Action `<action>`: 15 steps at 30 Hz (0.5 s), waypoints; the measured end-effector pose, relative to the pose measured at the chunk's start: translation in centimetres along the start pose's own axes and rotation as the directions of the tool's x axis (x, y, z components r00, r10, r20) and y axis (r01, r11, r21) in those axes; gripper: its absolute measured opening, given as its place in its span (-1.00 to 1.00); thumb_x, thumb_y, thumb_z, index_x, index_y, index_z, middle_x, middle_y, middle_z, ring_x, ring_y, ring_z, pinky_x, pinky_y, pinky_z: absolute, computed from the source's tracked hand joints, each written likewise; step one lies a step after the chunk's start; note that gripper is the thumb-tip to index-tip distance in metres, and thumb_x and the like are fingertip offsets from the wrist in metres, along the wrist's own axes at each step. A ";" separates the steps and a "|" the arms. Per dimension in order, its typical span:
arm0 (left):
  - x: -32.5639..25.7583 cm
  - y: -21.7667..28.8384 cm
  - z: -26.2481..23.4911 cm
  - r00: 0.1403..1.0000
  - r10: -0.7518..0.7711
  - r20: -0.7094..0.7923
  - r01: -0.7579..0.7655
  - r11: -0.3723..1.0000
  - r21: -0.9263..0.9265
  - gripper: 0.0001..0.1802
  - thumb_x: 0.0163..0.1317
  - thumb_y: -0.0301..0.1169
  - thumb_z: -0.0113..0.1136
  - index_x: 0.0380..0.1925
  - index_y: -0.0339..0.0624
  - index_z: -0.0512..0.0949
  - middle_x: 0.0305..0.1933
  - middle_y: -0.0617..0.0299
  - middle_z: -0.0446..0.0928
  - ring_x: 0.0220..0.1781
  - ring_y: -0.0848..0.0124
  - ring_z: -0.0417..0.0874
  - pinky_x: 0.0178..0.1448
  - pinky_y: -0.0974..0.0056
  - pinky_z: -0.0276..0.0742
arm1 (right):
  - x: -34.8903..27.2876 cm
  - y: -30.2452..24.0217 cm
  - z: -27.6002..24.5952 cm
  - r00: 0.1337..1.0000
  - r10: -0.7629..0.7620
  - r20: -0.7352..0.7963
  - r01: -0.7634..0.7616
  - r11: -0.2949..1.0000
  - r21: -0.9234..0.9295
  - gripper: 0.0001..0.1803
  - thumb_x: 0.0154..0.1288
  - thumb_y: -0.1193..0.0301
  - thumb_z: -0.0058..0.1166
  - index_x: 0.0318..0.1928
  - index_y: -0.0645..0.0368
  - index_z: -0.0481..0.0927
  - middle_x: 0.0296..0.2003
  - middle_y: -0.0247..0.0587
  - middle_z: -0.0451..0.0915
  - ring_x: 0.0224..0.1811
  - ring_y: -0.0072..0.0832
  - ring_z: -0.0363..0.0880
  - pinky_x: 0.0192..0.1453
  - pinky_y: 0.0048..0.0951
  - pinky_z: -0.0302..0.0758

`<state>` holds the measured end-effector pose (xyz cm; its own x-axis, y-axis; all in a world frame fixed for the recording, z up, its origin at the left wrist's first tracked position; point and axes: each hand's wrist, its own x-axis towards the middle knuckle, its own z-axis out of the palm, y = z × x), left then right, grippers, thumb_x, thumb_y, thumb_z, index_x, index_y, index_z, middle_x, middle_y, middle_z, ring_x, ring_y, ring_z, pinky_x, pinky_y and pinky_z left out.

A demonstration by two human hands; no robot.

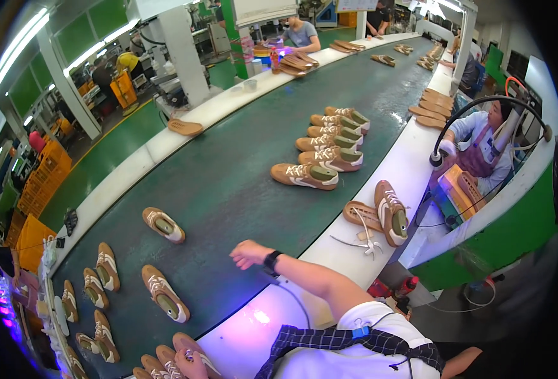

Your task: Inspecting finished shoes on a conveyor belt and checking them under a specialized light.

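Observation:
My right hand (248,254), a dark watch on its wrist, hovers over the green conveyor belt (241,196) with fingers loosely bent and apart, holding nothing. At the lower edge my left hand (192,364) has its fingers round a tan sneaker (187,346) with white laces, in a row of several alike. The cut-off edge hides part of that hand. Nearest to my right hand on the belt lie two single sneakers, one toe-left (162,292) and one farther off (163,224). More tan sneakers (106,265) stand to the left.
Several sneakers (304,176) line up farther along the belt. On the white ledge (320,252) at right are a sneaker (390,211), a brown sole (361,215) and white laces (368,239). A co-worker (481,139) sits beyond a curved black hose (500,100). Loose soles (433,106) lie nearby.

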<state>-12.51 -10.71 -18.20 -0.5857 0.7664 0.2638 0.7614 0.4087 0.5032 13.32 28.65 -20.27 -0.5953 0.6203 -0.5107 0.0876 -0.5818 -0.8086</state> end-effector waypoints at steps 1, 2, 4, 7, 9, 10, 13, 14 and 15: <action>-0.1 0.4 -0.3 1.000 -0.004 0.010 0.004 1.000 0.000 -0.90 0.07 -0.56 0.12 -0.41 -0.39 0.48 -0.47 0.19 0.49 -0.42 0.36 0.45 -0.23 0.26 0.45 | -1.6 -0.2 -3.2 0.997 -0.021 -0.078 0.017 0.999 -0.048 -0.67 0.18 0.24 0.18 -0.20 0.24 0.54 -0.41 -0.22 0.55 -0.44 -0.37 0.60 -0.34 -0.23 0.62; -0.2 0.7 -0.5 1.000 -0.009 0.017 0.009 1.000 0.002 -0.89 0.07 -0.55 0.13 -0.39 -0.40 0.49 -0.46 0.18 0.49 -0.41 0.35 0.46 -0.21 0.26 0.45 | -3.1 -0.8 -6.4 0.971 -0.092 -0.220 0.055 0.985 -0.166 -0.67 0.14 0.25 0.20 -0.22 0.26 0.54 -0.41 -0.19 0.57 -0.41 -0.31 0.61 -0.29 -0.21 0.61; -0.1 1.3 -0.9 0.995 -0.087 0.051 0.090 0.995 -0.054 -0.82 0.08 -0.53 0.16 -0.32 -0.43 0.50 -0.39 0.14 0.52 -0.36 0.33 0.48 -0.17 0.26 0.47 | -5.6 -2.6 -12.0 0.811 -0.337 -0.479 0.068 0.867 -0.494 -0.62 0.04 0.26 0.24 -0.23 0.29 0.52 -0.33 -0.08 0.58 -0.26 -0.18 0.60 -0.12 -0.18 0.57; 0.4 2.1 -1.3 0.999 -0.007 0.045 0.010 0.998 -0.062 -0.72 0.05 -0.53 0.19 -0.22 -0.47 0.52 -0.25 0.01 0.57 -0.26 0.29 0.55 -0.13 0.23 0.50 | -8.4 -6.2 -19.2 0.497 -0.675 -0.545 -0.101 0.579 -0.809 -0.51 -0.04 0.27 0.26 -0.14 0.33 0.49 -0.12 0.09 0.53 0.02 -0.03 0.48 0.17 -0.16 0.42; 0.9 3.0 -2.0 0.970 -0.075 0.231 0.110 0.984 -0.142 -0.70 0.20 -0.47 0.07 -0.15 -0.53 0.50 -0.27 -0.03 0.57 -0.20 0.26 0.57 -0.07 0.22 0.51 | -9.5 -8.4 -23.5 0.450 -0.719 -0.530 -0.246 0.471 -0.847 -0.42 -0.07 0.28 0.26 -0.04 0.33 0.45 0.05 0.16 0.43 0.18 0.00 0.34 0.30 -0.15 0.29; 0.6 3.7 -2.6 0.962 -0.109 0.249 0.152 0.976 -0.158 -0.67 0.26 -0.41 0.06 -0.12 -0.53 0.50 -0.27 -0.07 0.58 -0.20 0.27 0.57 -0.08 0.21 0.51 | -9.8 -9.0 -25.2 0.420 -0.746 -0.516 -0.239 0.458 -0.856 -0.43 -0.07 0.29 0.26 -0.05 0.33 0.45 0.03 0.16 0.44 0.16 0.01 0.36 0.29 -0.14 0.30; -0.1 6.2 -4.1 0.935 -0.269 0.232 0.281 0.960 -0.018 -0.61 0.23 -0.36 0.17 -0.03 -0.43 0.53 -0.11 -0.15 0.59 -0.12 0.13 0.59 -0.02 0.14 0.50 | -9.7 -10.1 -28.7 0.448 -0.735 -0.509 -0.258 0.439 -0.861 -0.47 -0.10 0.29 0.27 -0.09 0.28 0.46 -0.03 0.11 0.50 0.13 -0.02 0.40 0.25 -0.14 0.32; -0.3 7.1 -4.7 0.925 -0.303 0.229 0.309 0.951 0.009 -0.61 0.22 -0.36 0.17 -0.03 -0.43 0.53 -0.11 -0.15 0.59 -0.12 0.12 0.59 -0.02 0.14 0.50 | -9.3 -10.3 -29.2 0.491 -0.681 -0.543 -0.313 0.444 -0.840 -0.47 -0.11 0.29 0.27 -0.10 0.25 0.47 -0.06 0.09 0.52 0.13 -0.04 0.41 0.24 -0.14 0.33; -0.4 7.8 -4.9 0.925 -0.308 0.222 0.314 0.949 0.009 -0.61 0.22 -0.36 0.18 -0.03 -0.42 0.53 -0.10 -0.15 0.59 -0.11 0.12 0.59 -0.01 0.14 0.50 | -8.9 -10.3 -29.5 0.501 -0.695 -0.517 -0.315 0.410 -0.856 -0.48 -0.12 0.29 0.28 -0.10 0.21 0.48 -0.08 0.04 0.54 0.12 -0.06 0.43 0.21 -0.14 0.33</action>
<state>-7.70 -10.20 -10.31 -0.7151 0.6928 -0.0935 0.5412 0.6332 0.5533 41.31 44.63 -16.04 0.0538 0.9864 0.1552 0.9073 0.0166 -0.4201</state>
